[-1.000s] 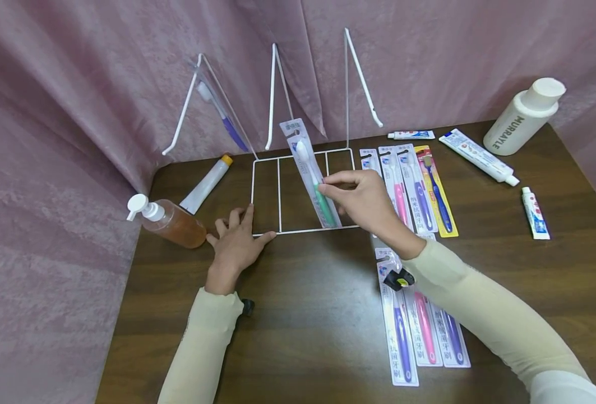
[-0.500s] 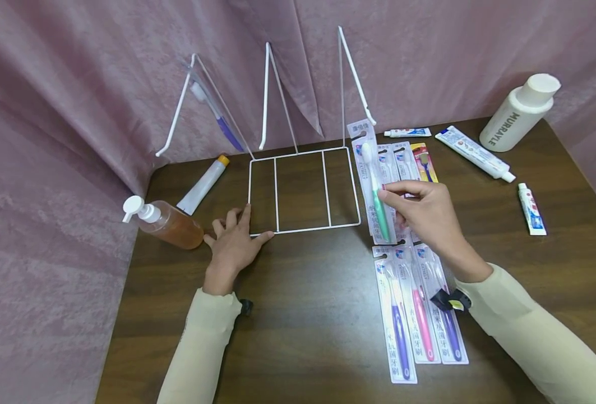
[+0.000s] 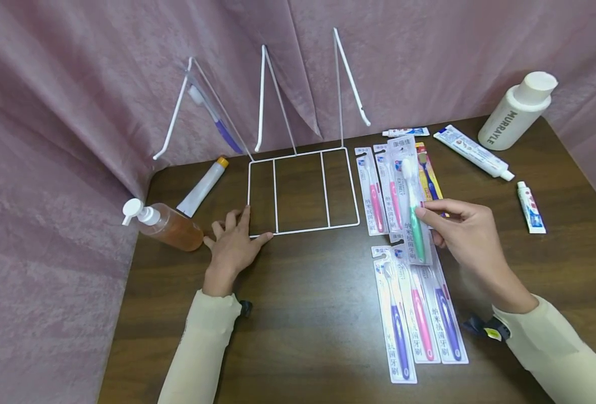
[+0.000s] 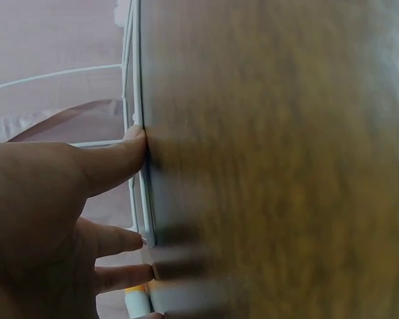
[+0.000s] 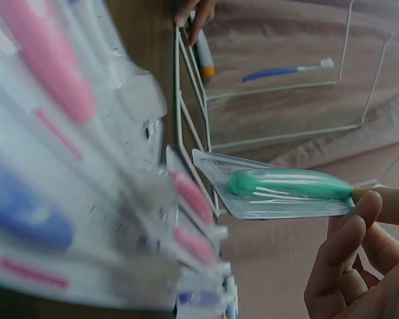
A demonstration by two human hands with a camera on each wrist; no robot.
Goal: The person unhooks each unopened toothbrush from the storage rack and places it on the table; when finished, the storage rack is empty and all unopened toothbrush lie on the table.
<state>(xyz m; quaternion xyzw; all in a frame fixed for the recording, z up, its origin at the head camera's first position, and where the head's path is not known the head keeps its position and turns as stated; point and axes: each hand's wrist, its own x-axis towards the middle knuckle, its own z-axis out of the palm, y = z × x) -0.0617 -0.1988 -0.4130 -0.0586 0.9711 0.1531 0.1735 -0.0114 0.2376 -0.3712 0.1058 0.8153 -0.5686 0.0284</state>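
Observation:
A packaged toothbrush with a green handle [image 3: 416,224] is pinched by its edge between thumb and fingers of my right hand [image 3: 461,233]. It is held above the rows of other packaged toothbrushes; in the right wrist view its clear blister [image 5: 286,189] stands off the table. My left hand [image 3: 231,247] lies with fingers spread at the front left corner of a white wire rack [image 3: 308,229]. Its thumb and fingertips touch the rack's base wire. A packaged purple toothbrush [image 3: 222,129] hangs on the rack's left arm.
Packaged toothbrushes with pink handles [image 3: 375,199] and purple ones [image 3: 400,342] lie at the right. A pump bottle [image 3: 176,227] and a toothpaste tube [image 3: 203,188] flank the left hand. Toothpaste tubes [image 3: 471,151] and a white bottle [image 3: 512,120] stand or lie at the back right.
My right hand has carried the green toothbrush rightward from over the rack to over the toothbrush rows. The left hand stays at the rack's corner.

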